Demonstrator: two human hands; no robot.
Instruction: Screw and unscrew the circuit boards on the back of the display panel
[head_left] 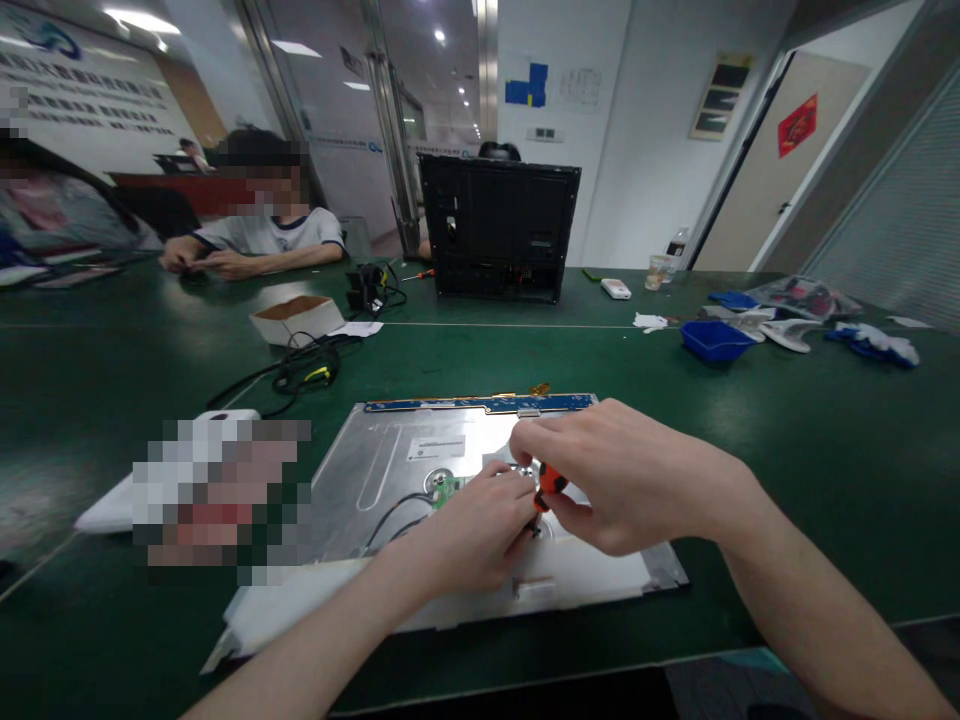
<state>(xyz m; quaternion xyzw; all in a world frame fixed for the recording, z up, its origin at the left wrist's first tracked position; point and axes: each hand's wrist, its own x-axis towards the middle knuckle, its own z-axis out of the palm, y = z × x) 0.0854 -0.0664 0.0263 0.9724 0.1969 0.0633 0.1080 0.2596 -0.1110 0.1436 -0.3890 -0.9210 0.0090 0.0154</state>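
Note:
A flat silver monitor panel [390,470] lies face down on the green table [787,450], with a blue circuit strip [480,404] along its far edge and a small green board [448,489] with black wires near its middle. My right hand [622,475] is closed round a screwdriver with an orange and black handle [551,482], held over the panel's centre. My left hand [476,530] is curled beside it, fingertips pinched at the tool's lower end, resting on the panel. The screwdriver's tip is hidden by my fingers.
An upright black monitor back [499,228] stands at the far side. A small white box [296,318], black cables [307,365], a blue tray [714,340], gloves [874,343] and a cup [658,271] lie about. A person in a white shirt [262,235] sits far left.

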